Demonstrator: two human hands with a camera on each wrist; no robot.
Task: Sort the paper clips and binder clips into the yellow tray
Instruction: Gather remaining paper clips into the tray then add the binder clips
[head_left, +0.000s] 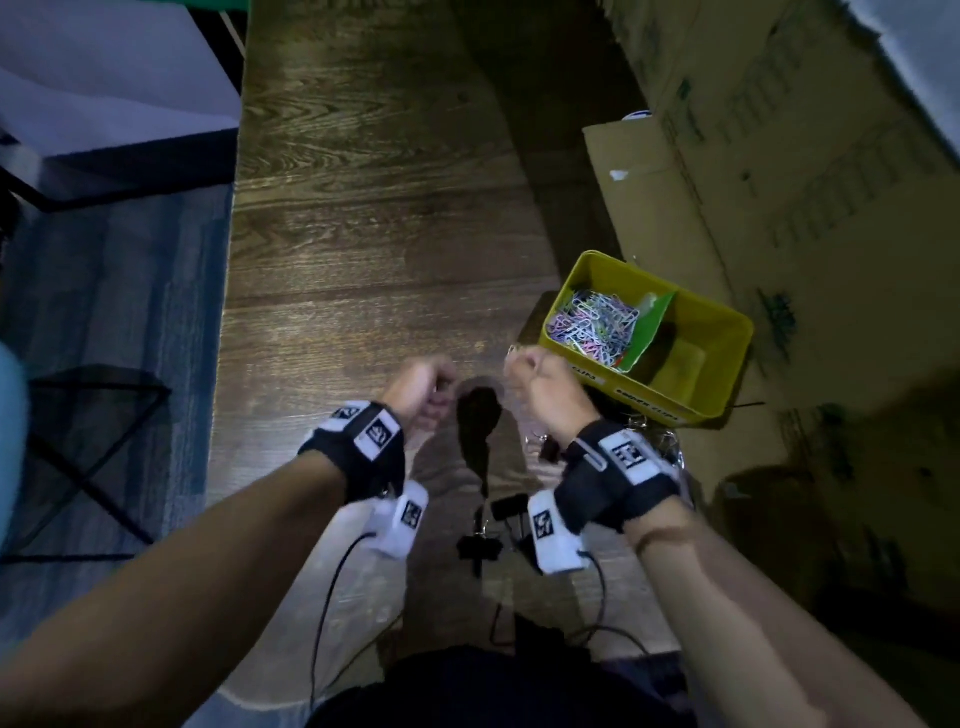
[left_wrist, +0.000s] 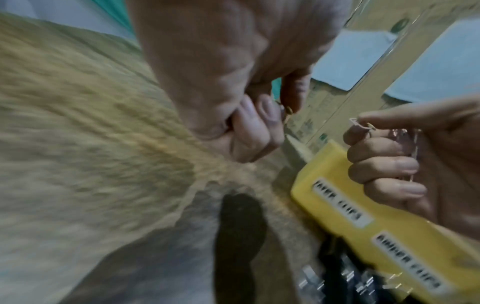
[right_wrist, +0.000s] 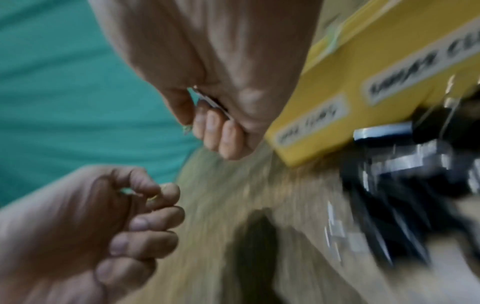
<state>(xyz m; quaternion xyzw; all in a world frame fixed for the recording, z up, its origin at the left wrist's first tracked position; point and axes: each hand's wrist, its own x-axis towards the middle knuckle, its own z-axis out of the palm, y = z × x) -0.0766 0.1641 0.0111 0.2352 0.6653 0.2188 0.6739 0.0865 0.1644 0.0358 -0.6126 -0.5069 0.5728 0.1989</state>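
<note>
Both hands hover over the wooden table (head_left: 363, 234), just left of the yellow tray (head_left: 644, 402). My left hand (head_left: 441, 395) is curled, and its thumb and forefinger pinch a small paper clip (left_wrist: 287, 111). My right hand (head_left: 524, 366) is a fist that holds several paper clips (right_wrist: 211, 103), one clip (left_wrist: 362, 124) sticking out at the fingertips. The tray's left compartment holds a heap of coloured paper clips (head_left: 597, 322). Its right compartment (head_left: 685, 358) looks bare. Black binder clips (head_left: 511, 506) lie on the table under and behind my right wrist.
Cardboard boxes (head_left: 779, 156) stand along the right, close behind the tray. The table's left edge (head_left: 234, 260) drops to blue carpet, where a black metal frame (head_left: 93, 441) stands. Cables (head_left: 332, 597) hang from both wrists near my body. A dark shadow (head_left: 478, 421) lies between the hands.
</note>
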